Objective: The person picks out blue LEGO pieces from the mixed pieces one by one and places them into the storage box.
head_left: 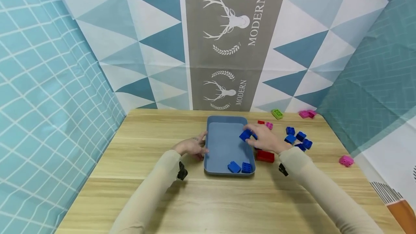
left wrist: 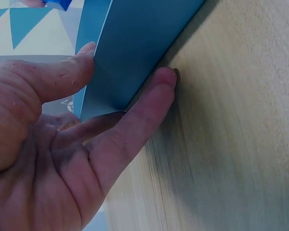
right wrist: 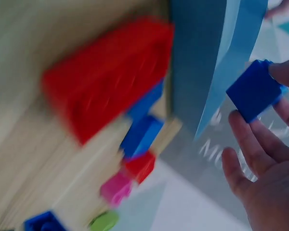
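A grey-blue tray [head_left: 227,147] lies flat on the wooden table. My left hand [head_left: 194,146] rests against its left side, the thumb at the rim and the other fingers extended low along the outer wall in the left wrist view. My right hand [head_left: 264,138] pinches a blue toy brick [right wrist: 254,91] between thumb and fingertips, above the tray's right side. Inside the tray, at the near right corner, lie two blue bricks: one [head_left: 234,167] with its studs facing sideways, the other [head_left: 246,168] with its studs up.
A long red brick [head_left: 265,156] lies just outside the tray's right wall. Several blue bricks [head_left: 290,139] are grouped farther right. Pink bricks [head_left: 346,160] and a green brick [head_left: 277,113] lie toward the right and back. A patterned cloth [head_left: 162,46] hangs behind the table.
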Demonstrator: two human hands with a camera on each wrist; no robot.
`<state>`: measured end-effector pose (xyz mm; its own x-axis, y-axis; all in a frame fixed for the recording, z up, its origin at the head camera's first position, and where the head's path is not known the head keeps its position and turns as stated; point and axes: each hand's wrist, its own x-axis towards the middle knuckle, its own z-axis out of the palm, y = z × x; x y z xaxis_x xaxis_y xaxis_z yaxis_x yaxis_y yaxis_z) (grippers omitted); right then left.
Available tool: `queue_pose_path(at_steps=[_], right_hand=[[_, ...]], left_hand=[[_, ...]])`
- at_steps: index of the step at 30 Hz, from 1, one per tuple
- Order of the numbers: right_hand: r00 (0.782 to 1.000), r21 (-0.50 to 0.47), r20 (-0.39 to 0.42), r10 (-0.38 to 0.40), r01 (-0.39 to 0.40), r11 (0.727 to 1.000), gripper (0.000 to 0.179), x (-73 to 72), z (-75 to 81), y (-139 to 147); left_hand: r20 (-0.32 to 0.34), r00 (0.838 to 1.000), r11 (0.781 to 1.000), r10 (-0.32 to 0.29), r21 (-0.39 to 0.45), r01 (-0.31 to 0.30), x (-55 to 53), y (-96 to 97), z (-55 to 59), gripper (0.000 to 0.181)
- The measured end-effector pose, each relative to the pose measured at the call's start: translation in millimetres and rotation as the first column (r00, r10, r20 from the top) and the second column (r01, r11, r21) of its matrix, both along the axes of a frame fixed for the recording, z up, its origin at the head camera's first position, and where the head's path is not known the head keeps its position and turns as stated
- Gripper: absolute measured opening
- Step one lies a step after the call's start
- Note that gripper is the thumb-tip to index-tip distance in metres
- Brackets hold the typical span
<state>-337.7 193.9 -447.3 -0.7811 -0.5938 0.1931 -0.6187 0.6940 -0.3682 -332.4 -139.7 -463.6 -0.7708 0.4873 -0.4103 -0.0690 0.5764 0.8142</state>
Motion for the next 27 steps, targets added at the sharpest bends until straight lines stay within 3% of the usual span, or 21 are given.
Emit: queue_pose_path(at_steps=[5, 12, 19, 27], right_hand=[[0.988, 0.073, 0.112, 0.102, -0.110, 0.991, 0.043, 14.7, -2.7, -34.3], [0.957, 0.140, 0.175, 0.230, -0.256, 0.957, 0.040, 26.7, -12.2, -68.5], [0.945, 0.196, 0.196, 0.263, -0.300, 0.933, 0.041, 34.7, -17.4, -74.4], [0.924, 0.185, 0.247, 0.292, -0.340, 0.922, 0.034, 39.1, -18.3, -75.0]], left_hand=[[-0.002, 1.000, 1.000, 0.001, -0.010, -0.001, 0.6, 0.8, 1.9, 0.093], [-0.006, 1.000, 1.000, 0.001, -0.027, -0.002, 0.4, 1.5, 3.4, 0.092], [-0.026, 1.000, 0.998, -0.014, -0.060, 0.012, -2.7, 8.2, 4.8, 0.092], [-0.022, 1.000, 0.998, 0.006, -0.060, -0.007, 1.2, 6.4, 5.7, 0.093]])
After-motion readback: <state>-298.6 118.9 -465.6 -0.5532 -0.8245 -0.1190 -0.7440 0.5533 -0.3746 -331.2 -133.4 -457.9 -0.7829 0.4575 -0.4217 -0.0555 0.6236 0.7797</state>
